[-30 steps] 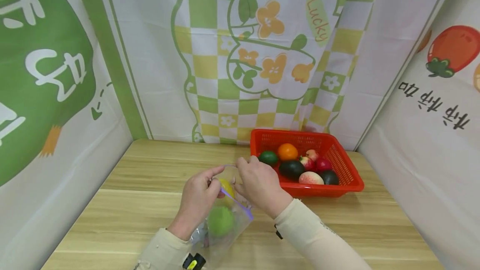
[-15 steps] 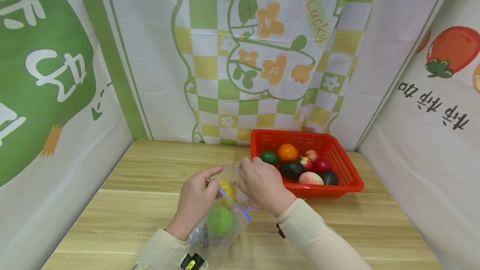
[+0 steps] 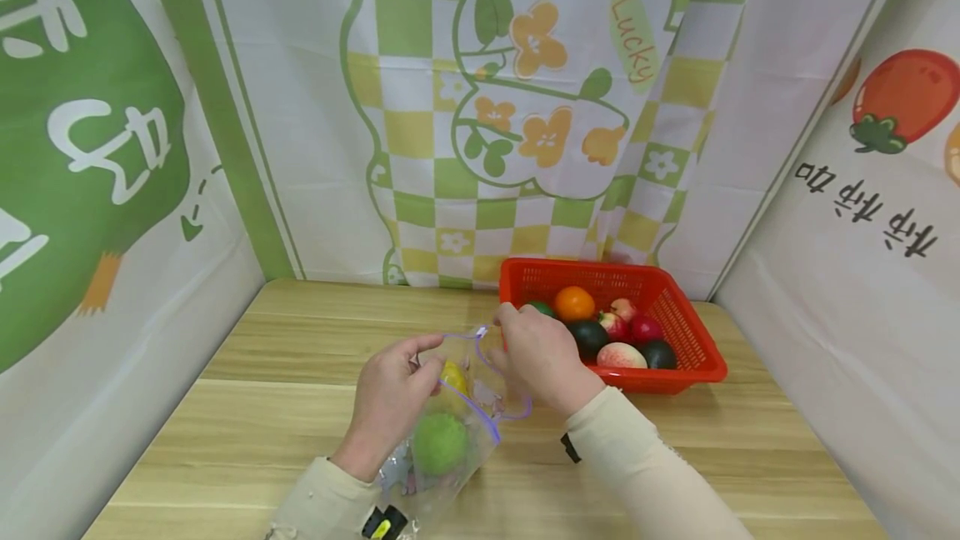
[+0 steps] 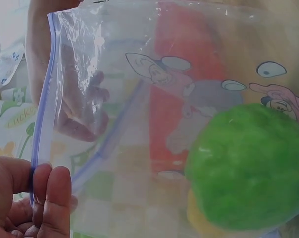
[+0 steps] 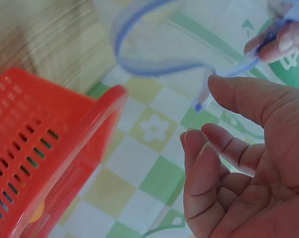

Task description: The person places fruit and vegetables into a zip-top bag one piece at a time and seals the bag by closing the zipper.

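On the head feed I log the clear zip bag [image 3: 476,450] at lower centre, mouth gaping, a green fruit [image 3: 440,444] and a yellow item [image 3: 454,377] inside. I note the left hand [image 3: 393,398] pinching its rim. I read the right hand [image 3: 543,357] beside the mouth, thumb and loosely bent fingers apart, gripping nothing; red basket [image 3: 703,348] at lower right, holding fruit.
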Demonstrator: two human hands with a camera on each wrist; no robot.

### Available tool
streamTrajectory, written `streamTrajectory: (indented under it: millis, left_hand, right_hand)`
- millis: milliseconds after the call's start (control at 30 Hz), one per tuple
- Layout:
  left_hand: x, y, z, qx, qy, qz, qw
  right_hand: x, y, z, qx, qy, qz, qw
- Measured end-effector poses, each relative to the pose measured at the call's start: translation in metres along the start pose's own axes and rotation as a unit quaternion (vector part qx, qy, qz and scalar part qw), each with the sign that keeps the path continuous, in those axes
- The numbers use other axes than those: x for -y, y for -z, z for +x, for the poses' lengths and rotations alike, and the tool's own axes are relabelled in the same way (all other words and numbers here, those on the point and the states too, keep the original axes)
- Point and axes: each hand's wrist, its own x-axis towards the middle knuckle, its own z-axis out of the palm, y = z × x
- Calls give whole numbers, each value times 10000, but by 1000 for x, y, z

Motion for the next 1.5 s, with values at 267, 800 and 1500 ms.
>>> streamTrajectory:
  millis: [267, 800, 1500]
  left_hand:
    - [0, 1, 0, 17, -12, 65, 10000]
    - [2, 3, 0, -160, -755, 552, 9955]
    - [3, 2, 0, -474, -1384, 1446, 9786]
  right_hand:
    - [-34, -3, 14, 627, -665, 161, 9957]
    - [-91, -10, 26, 1417, -1501, -130, 9784]
    - [-132, -32, 15, 2568, -2031, 464, 9437]
